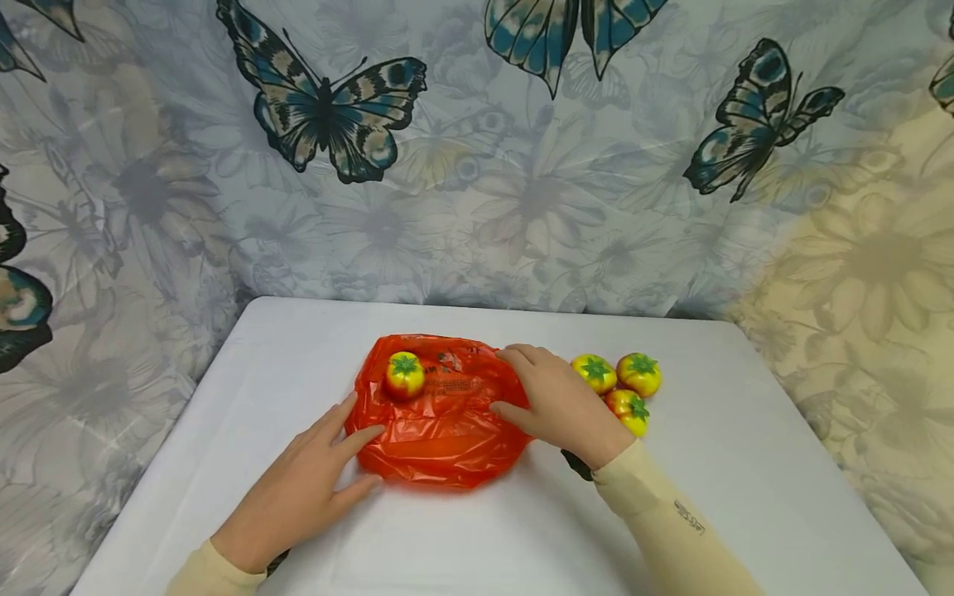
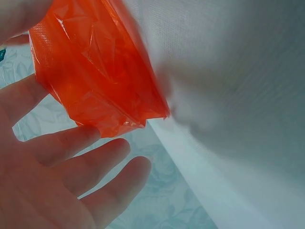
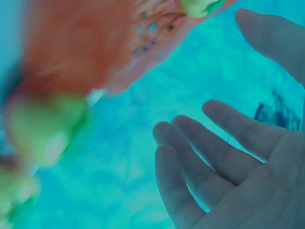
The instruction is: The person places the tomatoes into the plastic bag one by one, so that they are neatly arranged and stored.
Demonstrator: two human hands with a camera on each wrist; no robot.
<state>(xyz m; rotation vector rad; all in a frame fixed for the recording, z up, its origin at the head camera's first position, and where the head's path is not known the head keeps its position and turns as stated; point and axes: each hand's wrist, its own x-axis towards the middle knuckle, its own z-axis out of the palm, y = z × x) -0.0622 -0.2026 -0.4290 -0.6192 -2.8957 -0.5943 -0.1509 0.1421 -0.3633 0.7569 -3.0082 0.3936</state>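
A red plastic bag (image 1: 447,451) lies flattened and crumpled on the white table, with one red-and-yellow tomato-like fruit (image 1: 405,377) resting on its upper left part. At the bag's left edge is my left hand (image 1: 300,484), fingers extended and spread. In the left wrist view its fingertips (image 2: 88,136) meet or overlap the bag's edge. Over the right edge reaches my right hand (image 1: 561,401), thumb apart from the fingers. The right wrist view shows nothing in its palm (image 3: 252,191). Whether it touches the bag is unclear.
Three similar fruits, a left one (image 1: 594,372), a right one (image 1: 639,375) and a front one (image 1: 628,411), sit together beyond the right hand. Behind the white table (image 1: 715,463) hangs a butterfly-and-flower patterned cloth (image 1: 537,207), which also covers both sides.
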